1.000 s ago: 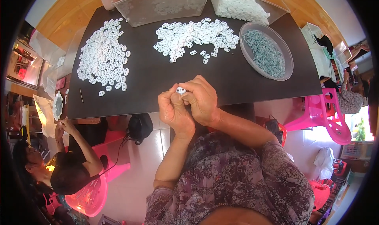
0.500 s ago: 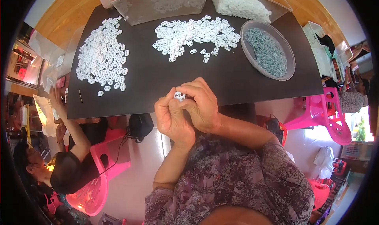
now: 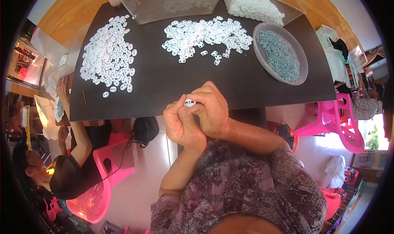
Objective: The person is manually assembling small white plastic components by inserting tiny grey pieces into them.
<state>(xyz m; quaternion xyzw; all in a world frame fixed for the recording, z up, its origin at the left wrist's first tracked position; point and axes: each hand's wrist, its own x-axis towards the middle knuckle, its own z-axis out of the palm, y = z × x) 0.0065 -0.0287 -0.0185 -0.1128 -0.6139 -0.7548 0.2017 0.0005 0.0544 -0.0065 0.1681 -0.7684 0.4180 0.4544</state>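
My left hand [image 3: 184, 125] and my right hand [image 3: 211, 113] meet just off the table's front edge. Between their fingertips they pinch one small white plastic piece [image 3: 190, 103] with holes in it. Both hands are closed, and the fingers cover part of the piece. Beyond them a pile of small white plastic parts [image 3: 209, 33] lies mid-table, with a few strays in front. On the left spreads a heap of oval white pieces with two holes [image 3: 107, 55]. A round clear tub [image 3: 304, 72] at the right holds many small grey-green metal parts [image 3: 279, 55], perhaps screws.
Along the back of the dark table [image 3: 164, 82] stand a clear bin [image 3: 172, 8] and another container of white parts [image 3: 254, 6]. A thin stick [image 3: 85, 97] lies at the left. Another person [image 3: 69, 164] sits left on a pink chair [image 3: 104, 193]; a pink stool [image 3: 340, 123] stands right.
My hands keep their pinch while the white piece tilts slightly between the fingertips. The whole view has shifted a little. The other person's raised hand at the left has moved.
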